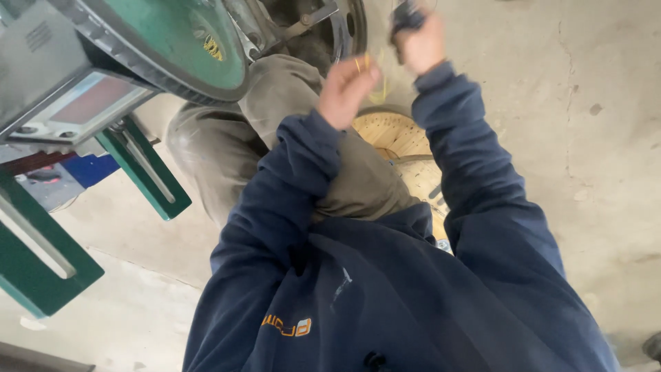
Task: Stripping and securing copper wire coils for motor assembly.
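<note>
- Head view, top centre of the frame: the left hand [348,89] is raised above the knees, blurred, its grip pinching a thin yellow wire [377,86] that loops down just right of it.
- Head view, further right along the top edge: the right hand [418,43] has its grip pressed together around a small dark tool [406,15]; what kind of tool it is cannot be told through the blur.
- Below and between the two hands, a round wooden spool [399,138] lies flat on the concrete floor [592,138], partly hidden by the dark blue sleeves [475,172].
- Upper left of the frame: a green machine [172,41] with a round rimmed disc and slanting green legs stands beside the person's grey-trousered knee [275,89].
</note>
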